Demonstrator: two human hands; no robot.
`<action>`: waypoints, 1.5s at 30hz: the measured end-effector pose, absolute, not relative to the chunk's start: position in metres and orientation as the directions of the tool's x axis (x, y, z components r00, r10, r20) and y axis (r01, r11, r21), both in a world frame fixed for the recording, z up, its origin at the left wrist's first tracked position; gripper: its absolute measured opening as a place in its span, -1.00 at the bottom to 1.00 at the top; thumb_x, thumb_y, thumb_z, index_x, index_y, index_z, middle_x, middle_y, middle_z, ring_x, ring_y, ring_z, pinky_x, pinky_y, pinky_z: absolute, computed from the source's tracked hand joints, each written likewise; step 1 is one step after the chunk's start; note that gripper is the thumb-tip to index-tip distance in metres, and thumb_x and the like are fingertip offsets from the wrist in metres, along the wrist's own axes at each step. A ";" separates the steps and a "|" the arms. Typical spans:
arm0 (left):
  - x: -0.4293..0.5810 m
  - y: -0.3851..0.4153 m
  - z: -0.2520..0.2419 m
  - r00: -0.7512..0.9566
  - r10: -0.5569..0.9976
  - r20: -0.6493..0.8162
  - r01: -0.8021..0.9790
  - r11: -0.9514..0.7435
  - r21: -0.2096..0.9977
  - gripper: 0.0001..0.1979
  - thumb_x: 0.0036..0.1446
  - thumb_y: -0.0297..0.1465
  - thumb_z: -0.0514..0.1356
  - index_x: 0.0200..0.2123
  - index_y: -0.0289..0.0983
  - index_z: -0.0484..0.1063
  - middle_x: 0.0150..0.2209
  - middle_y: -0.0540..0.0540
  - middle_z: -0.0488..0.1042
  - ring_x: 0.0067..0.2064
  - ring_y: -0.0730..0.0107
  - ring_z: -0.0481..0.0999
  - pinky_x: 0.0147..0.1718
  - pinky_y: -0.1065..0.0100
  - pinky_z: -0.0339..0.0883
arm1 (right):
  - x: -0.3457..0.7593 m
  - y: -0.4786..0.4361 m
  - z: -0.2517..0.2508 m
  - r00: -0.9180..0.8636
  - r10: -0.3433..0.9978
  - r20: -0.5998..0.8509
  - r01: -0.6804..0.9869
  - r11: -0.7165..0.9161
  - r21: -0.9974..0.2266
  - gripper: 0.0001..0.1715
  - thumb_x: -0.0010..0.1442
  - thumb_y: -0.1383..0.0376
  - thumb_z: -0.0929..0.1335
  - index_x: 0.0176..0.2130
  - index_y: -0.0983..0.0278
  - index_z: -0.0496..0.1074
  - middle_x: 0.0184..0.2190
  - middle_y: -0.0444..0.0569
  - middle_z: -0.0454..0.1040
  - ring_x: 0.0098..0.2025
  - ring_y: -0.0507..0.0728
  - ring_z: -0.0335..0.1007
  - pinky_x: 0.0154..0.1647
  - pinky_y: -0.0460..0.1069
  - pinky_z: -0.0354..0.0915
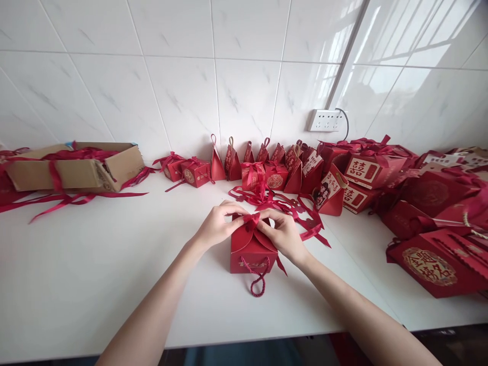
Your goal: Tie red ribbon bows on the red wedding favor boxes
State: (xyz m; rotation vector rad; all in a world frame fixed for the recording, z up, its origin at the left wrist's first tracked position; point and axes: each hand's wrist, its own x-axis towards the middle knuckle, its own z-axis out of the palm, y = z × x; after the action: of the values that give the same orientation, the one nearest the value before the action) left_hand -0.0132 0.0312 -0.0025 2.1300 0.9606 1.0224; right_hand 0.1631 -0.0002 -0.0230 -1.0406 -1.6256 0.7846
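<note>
A red gift box [244, 262] with a twisted cord handle [258, 287] hanging down its front stands on the white table before me. On its top sits a red ribbon bow [251, 220]. From the left, my left hand [223, 223] pinches the bow, thumb and fingers together at the ribbon. My right hand [284, 231] does the same from the right, its fingertips closed at the other side of the bow. A ribbon tail hangs past the box's right side. Fingers partly cover the knot.
A cardboard box [76, 175] of red ribbons stands at the left. Several small red boxes [196, 173] line the wall, with loose ribbons [290, 206] before them. Larger red gift boxes [434, 259] are piled at the right. A power strip [326, 120] is on the tiled wall.
</note>
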 end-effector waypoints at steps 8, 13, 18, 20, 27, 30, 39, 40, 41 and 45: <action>-0.006 0.019 -0.003 0.447 0.726 0.522 0.418 -0.685 0.596 -0.86 0.03 -0.31 0.22 -0.36 -0.24 0.50 -0.31 -0.09 0.55 -0.14 0.23 0.45 0.03 0.14 0.19 | 0.162 -0.006 -0.022 -0.026 0.893 0.449 0.362 0.427 -0.829 -0.91 0.10 0.27 0.32 -0.42 0.24 0.37 -0.42 -0.10 0.47 -0.33 0.08 0.37 -0.24 -0.01 0.28; -0.003 0.020 -0.009 0.337 0.794 0.506 0.466 -0.607 0.644 -0.81 0.10 -0.26 0.17 -0.46 -0.23 0.47 -0.33 -0.07 0.53 -0.19 0.27 0.47 -0.06 0.22 0.28 | 0.161 -0.006 -0.018 -0.033 0.904 0.427 0.369 0.408 -0.835 -0.93 0.07 0.28 0.32 -0.41 0.23 0.35 -0.46 -0.12 0.45 -0.39 0.06 0.36 -0.32 -0.03 0.30; 0.000 0.021 -0.011 0.316 0.849 0.423 0.369 -0.521 0.770 -0.80 0.11 -0.23 0.17 -0.43 -0.23 0.44 -0.38 -0.06 0.55 -0.25 0.27 0.52 -0.22 0.31 0.36 | 0.160 -0.004 -0.020 -0.022 0.908 0.419 0.333 0.402 -0.853 -0.90 0.10 0.25 0.31 -0.40 0.24 0.35 -0.44 -0.10 0.46 -0.38 0.06 0.35 -0.34 -0.04 0.31; 0.000 0.022 -0.012 0.313 0.873 0.374 0.303 -0.465 0.832 -0.80 0.10 -0.22 0.17 -0.39 -0.24 0.42 -0.37 -0.06 0.55 -0.27 0.29 0.54 -0.32 0.37 0.36 | 0.161 -0.004 -0.021 -0.005 0.909 0.417 0.330 0.396 -0.857 -0.90 0.11 0.25 0.31 -0.39 0.24 0.35 -0.42 -0.09 0.47 -0.36 0.07 0.36 -0.32 -0.04 0.30; 0.003 0.022 -0.017 0.303 0.895 0.328 0.182 -0.392 0.902 -0.82 0.13 -0.25 0.14 -0.40 -0.25 0.32 -0.42 -0.01 0.49 -0.32 0.39 0.50 -0.36 0.44 0.31 | 0.163 -0.003 -0.022 0.001 0.895 0.445 0.359 0.415 -0.836 -0.93 0.09 0.30 0.30 -0.41 0.24 0.36 -0.44 -0.11 0.46 -0.38 0.06 0.35 -0.31 -0.04 0.28; 0.004 0.021 -0.017 0.292 0.905 0.309 0.153 -0.364 0.919 -0.81 0.13 -0.25 0.14 -0.41 -0.24 0.30 -0.44 0.01 0.45 -0.34 0.41 0.47 -0.38 0.44 0.29 | 0.163 -0.003 -0.020 0.002 0.897 0.442 0.347 0.414 -0.841 -0.91 0.11 0.28 0.30 -0.40 0.25 0.38 -0.45 -0.11 0.46 -0.39 0.06 0.35 -0.32 -0.04 0.28; 0.005 0.022 -0.016 0.286 0.928 0.238 -0.004 -0.247 0.969 -0.84 0.05 -0.31 0.20 -0.46 -0.28 0.33 -0.46 0.03 0.39 -0.39 0.48 0.39 -0.36 0.46 0.25 | 0.163 -0.006 -0.018 -0.013 0.886 0.463 0.360 0.436 -0.825 -0.93 0.08 0.32 0.30 -0.43 0.24 0.37 -0.47 -0.13 0.46 -0.40 0.06 0.36 -0.32 -0.03 0.28; 0.005 0.023 -0.017 0.291 0.930 0.223 -0.019 -0.227 0.974 -0.83 0.05 -0.31 0.20 -0.46 -0.28 0.34 -0.46 0.04 0.39 -0.40 0.49 0.38 -0.37 0.46 0.24 | 0.163 -0.005 -0.018 -0.016 0.885 0.465 0.361 0.439 -0.823 -0.93 0.08 0.32 0.30 -0.43 0.24 0.37 -0.46 -0.13 0.46 -0.40 0.06 0.36 -0.32 -0.03 0.28; 0.005 0.024 -0.018 0.298 0.931 0.210 -0.024 -0.212 0.977 -0.83 0.05 -0.30 0.20 -0.46 -0.28 0.34 -0.47 0.04 0.40 -0.40 0.49 0.37 -0.37 0.46 0.23 | 0.163 -0.005 -0.019 -0.020 0.883 0.468 0.364 0.442 -0.820 -0.93 0.09 0.31 0.30 -0.42 0.24 0.37 -0.46 -0.13 0.46 -0.40 0.06 0.36 -0.32 -0.03 0.28; 0.004 0.025 -0.019 0.311 0.932 0.185 -0.018 -0.189 0.982 -0.81 0.05 -0.28 0.19 -0.46 -0.28 0.31 -0.50 0.05 0.38 -0.45 0.52 0.33 -0.42 0.47 0.20 | 0.164 -0.003 -0.020 -0.029 0.887 0.461 0.374 0.437 -0.818 -0.93 0.09 0.30 0.30 -0.42 0.23 0.38 -0.46 -0.13 0.47 -0.39 0.06 0.36 -0.31 -0.03 0.27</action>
State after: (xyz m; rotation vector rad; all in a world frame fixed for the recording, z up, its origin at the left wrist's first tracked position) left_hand 0.0040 0.0249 -0.0195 1.4892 0.8823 1.0959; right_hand 0.1638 -0.0032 -0.0199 -1.1250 -1.6160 0.5976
